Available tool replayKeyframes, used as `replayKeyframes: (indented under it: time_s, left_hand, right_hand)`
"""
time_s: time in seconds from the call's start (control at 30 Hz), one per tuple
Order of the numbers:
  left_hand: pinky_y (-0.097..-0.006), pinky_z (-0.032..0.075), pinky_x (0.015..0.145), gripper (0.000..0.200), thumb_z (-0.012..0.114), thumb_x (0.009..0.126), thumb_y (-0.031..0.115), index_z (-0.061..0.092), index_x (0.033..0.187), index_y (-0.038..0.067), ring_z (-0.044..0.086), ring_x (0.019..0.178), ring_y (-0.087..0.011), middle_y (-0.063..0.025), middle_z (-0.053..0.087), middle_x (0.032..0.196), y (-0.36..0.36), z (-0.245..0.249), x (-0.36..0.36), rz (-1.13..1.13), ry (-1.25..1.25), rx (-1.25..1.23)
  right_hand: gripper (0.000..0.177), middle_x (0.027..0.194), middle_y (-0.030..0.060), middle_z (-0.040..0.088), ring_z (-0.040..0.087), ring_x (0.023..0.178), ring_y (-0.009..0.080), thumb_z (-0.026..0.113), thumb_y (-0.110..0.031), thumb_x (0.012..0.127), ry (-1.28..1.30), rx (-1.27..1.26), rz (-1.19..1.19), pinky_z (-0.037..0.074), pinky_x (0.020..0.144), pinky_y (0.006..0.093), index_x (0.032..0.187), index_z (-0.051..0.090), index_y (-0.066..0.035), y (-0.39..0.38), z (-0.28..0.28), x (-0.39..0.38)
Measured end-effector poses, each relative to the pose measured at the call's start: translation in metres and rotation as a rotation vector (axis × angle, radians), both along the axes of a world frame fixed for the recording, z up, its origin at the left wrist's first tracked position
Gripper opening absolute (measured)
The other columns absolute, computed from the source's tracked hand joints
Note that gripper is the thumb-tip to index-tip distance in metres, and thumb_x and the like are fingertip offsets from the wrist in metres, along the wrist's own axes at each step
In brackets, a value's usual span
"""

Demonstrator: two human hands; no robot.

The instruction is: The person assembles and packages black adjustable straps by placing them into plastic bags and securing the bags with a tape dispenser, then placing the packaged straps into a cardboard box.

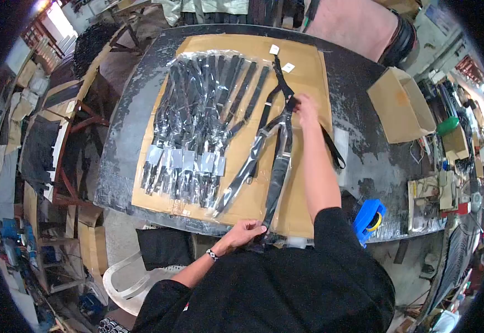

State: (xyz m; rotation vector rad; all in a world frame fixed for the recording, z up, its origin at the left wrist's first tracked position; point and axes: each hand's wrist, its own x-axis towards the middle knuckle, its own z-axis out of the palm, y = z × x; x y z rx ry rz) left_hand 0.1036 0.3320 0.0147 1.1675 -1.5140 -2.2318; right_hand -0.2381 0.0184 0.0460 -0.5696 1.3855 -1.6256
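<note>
Black suspenders (277,180) lie spread on a brown cardboard sheet (300,200), partly in clear plastic. My left hand (243,232), with a patterned band at its wrist, pinches the lower end of one strap at the table's near edge. Farther away, my right hand (307,109) has its fingers closed at the crossing of the straps. A white tag (274,49) is at the top end of the suspenders. To the left, a row of several plastic-wrapped suspenders (197,111) overlaps on the cardboard, with pale labels (183,160) near their lower ends.
The dark worn table (128,139) holds a blue tape dispenser (369,221) at the near right and an open cardboard box (401,105) at the far right. A black strap loop (333,147) lies right of my right forearm. A white chair (122,283) stands at the near left.
</note>
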Motion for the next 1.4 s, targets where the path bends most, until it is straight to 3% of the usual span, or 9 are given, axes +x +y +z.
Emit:
replayKeyframes:
  time_s: [0.23, 0.4, 0.5, 0.7, 0.8, 0.97, 1.07, 1.23, 1.4]
  left_hand:
    - [-0.0233, 0.041, 0.069, 0.028, 0.07, 0.095, 0.032, 0.072, 0.102, 0.005, 0.05, 0.079, -0.0044, 0.0054, 0.062, 0.087, -0.031, -0.01, 0.011, -0.109, 0.11, 0.012]
    - [-0.0321, 0.045, 0.102, 0.054, 0.07, 0.094, 0.032, 0.057, 0.138, 0.004, 0.059, 0.121, -0.0186, -0.0131, 0.063, 0.131, -0.046, 0.0, 0.018, -0.144, 0.094, -0.11]
    - [-0.0364, 0.036, 0.114, 0.067, 0.069, 0.094, 0.031, 0.041, 0.15, 0.006, 0.044, 0.14, -0.0233, -0.0203, 0.046, 0.149, -0.065, 0.009, 0.026, -0.265, 0.086, -0.228]
    - [-0.0321, 0.053, 0.092, 0.043, 0.068, 0.095, 0.028, 0.063, 0.13, 0.003, 0.067, 0.106, -0.0197, -0.0186, 0.07, 0.115, -0.12, 0.153, 0.061, -0.455, 0.146, -0.503]
    - [-0.0226, 0.047, 0.053, 0.021, 0.064, 0.098, 0.021, 0.07, 0.095, 0.001, 0.06, 0.061, -0.0058, -0.001, 0.067, 0.072, -0.148, 0.263, 0.077, 0.057, 0.432, -0.621]
    - [-0.0248, 0.045, 0.07, 0.05, 0.046, 0.105, 0.041, 0.073, 0.097, -0.001, 0.061, 0.078, -0.011, -0.0056, 0.069, 0.083, -0.208, 0.421, 0.054, 0.417, 0.425, -1.293]
    - [-0.0252, 0.047, 0.084, 0.063, 0.044, 0.102, 0.054, 0.074, 0.102, -0.001, 0.064, 0.084, -0.0147, -0.0083, 0.072, 0.092, -0.243, 0.441, 0.028, 0.162, 0.466, -1.041]
    - [-0.0271, 0.049, 0.08, 0.044, 0.063, 0.096, 0.041, 0.073, 0.105, -0.001, 0.065, 0.08, -0.0129, -0.0088, 0.074, 0.088, -0.23, 0.468, 0.015, 0.166, 0.754, -0.627]
    - [-0.0282, 0.051, 0.08, 0.028, 0.067, 0.095, 0.022, 0.068, 0.112, 0.001, 0.065, 0.093, -0.0128, -0.0051, 0.071, 0.099, -0.274, 0.486, -0.003, 0.024, 0.794, -1.103]
  right_hand:
    - [0.069, 0.098, 0.021, 0.071, 0.07, 0.078, 0.0233, 0.066, -0.006, 0.091, 0.048, -0.295, 0.25, 0.057, 0.064, 0.0347, 0.145, 0.026, 0.008, 0.06, 0.232, 0.065]
    - [0.056, 0.104, 0.0196, 0.072, 0.07, 0.078, 0.0194, 0.065, -0.005, 0.09, 0.21, -0.509, 0.427, 0.06, 0.069, 0.0319, 0.14, 0.04, 0.004, 0.108, 0.317, 0.102]
    - [0.055, 0.105, 0.0192, 0.071, 0.07, 0.076, 0.0186, 0.064, -0.004, 0.09, 0.322, -0.578, 0.454, 0.06, 0.072, 0.0312, 0.14, 0.042, 0.002, 0.136, 0.354, 0.124]
    - [0.058, 0.103, 0.019, 0.071, 0.068, 0.073, 0.0169, 0.063, -0.005, 0.091, 0.558, -0.709, 0.42, 0.057, 0.072, 0.0275, 0.144, 0.04, 0.002, 0.167, 0.41, 0.16]
    - [0.061, 0.099, 0.018, 0.072, 0.069, 0.072, 0.0153, 0.065, -0.005, 0.087, 0.619, -0.754, 0.453, 0.058, 0.069, 0.0269, 0.143, 0.04, 0.003, 0.183, 0.429, 0.171]
    - [0.067, 0.092, 0.0179, 0.071, 0.068, 0.071, 0.0169, 0.065, -0.007, 0.083, 0.728, -0.824, 0.394, 0.056, 0.062, 0.0239, 0.141, 0.038, 0.011, 0.208, 0.448, 0.201]
    - [0.065, 0.09, 0.0176, 0.072, 0.069, 0.075, 0.0179, 0.066, -0.008, 0.082, 0.727, -0.835, 0.411, 0.056, 0.061, 0.0246, 0.14, 0.043, 0.01, 0.217, 0.458, 0.212]
    - [0.063, 0.092, 0.018, 0.072, 0.071, 0.08, 0.0189, 0.066, -0.008, 0.082, 0.764, -0.821, 0.414, 0.057, 0.063, 0.0261, 0.14, 0.045, 0.007, 0.221, 0.464, 0.212]
    - [0.065, 0.098, 0.0175, 0.072, 0.07, 0.08, 0.0171, 0.063, -0.004, 0.086, 0.983, -0.756, 0.374, 0.057, 0.063, 0.0252, 0.145, 0.037, 0.003, 0.202, 0.462, 0.197]
